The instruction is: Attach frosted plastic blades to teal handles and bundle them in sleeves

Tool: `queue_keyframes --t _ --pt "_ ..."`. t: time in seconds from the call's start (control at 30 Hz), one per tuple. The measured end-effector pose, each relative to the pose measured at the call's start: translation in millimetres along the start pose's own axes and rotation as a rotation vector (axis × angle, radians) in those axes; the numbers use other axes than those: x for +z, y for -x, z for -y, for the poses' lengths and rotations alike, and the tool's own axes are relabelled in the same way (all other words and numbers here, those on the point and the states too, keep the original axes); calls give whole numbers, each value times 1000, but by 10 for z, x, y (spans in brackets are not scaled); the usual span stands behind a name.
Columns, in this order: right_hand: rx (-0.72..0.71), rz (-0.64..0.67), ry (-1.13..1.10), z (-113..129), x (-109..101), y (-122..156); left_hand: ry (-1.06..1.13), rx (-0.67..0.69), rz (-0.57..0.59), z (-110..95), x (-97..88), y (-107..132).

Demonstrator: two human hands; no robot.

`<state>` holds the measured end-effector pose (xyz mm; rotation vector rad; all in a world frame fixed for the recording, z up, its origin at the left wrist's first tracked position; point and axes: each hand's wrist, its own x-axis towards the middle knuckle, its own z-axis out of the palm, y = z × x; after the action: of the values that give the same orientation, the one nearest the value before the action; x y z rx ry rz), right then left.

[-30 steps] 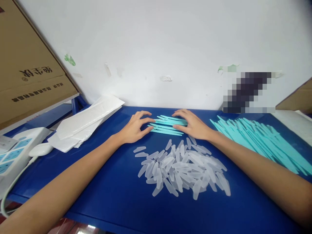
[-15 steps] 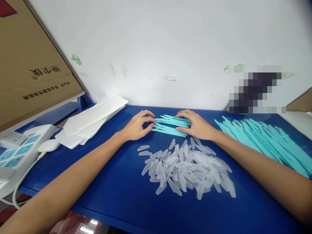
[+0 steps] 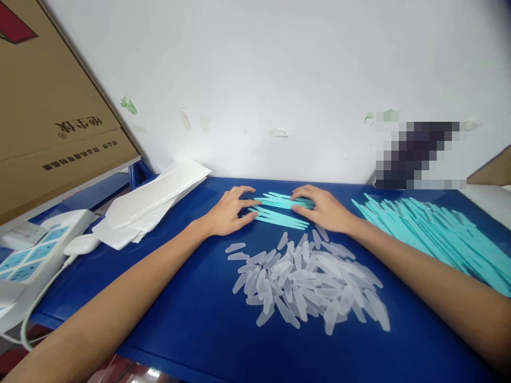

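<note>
Several slim turquoise sticks (image 3: 281, 200), shaped like eyebrow razors, lie side by side at the back middle of the table in two groups. My left hand (image 3: 229, 211) is at their left ends with its fingers spread. Its index fingertip reaches the upper group, and its thumb is by the lower group (image 3: 281, 218). My right hand (image 3: 325, 209) has its thumb and fingers around the right ends of the upper group. In front of both hands lies a loose pile of translucent white blade-shaped covers (image 3: 307, 282).
A larger heap of turquoise sticks (image 3: 431, 231) lies to the right, past my right forearm. White plastic bags (image 3: 149, 202) are at the left. Beside them are a power strip (image 3: 48, 250) with a white plug and cable. A cardboard box (image 3: 59, 96) leans in at upper left; a white wall (image 3: 255, 80) stands behind.
My left fingers have spread, with the index fingertip now between the two groups. My right thumb has shifted up to the upper group, away from the lower one. The view has tilted slightly upward.
</note>
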<state>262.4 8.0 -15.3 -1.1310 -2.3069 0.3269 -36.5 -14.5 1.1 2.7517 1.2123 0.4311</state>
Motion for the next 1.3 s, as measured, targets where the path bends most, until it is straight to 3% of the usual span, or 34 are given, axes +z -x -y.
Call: queue_keyframes --t 0.3,0.63,0.93,1.1,1.3 --pt "72 -52 -51 -36 1 -23 12 -24 13 15 -40 0" --pt "54 -75 -61 13 -36 -13 85 1 60 53 -109 58" --pt "36 -71 -48 -16 -23 -17 104 -57 -17 25 -63 54" --pt "34 -83 -41 -34 -8 -18 27 -145 33 4 -36 7" --pt "74 -110 -2 -37 -8 -15 19 -148 74 -112 0 -71"
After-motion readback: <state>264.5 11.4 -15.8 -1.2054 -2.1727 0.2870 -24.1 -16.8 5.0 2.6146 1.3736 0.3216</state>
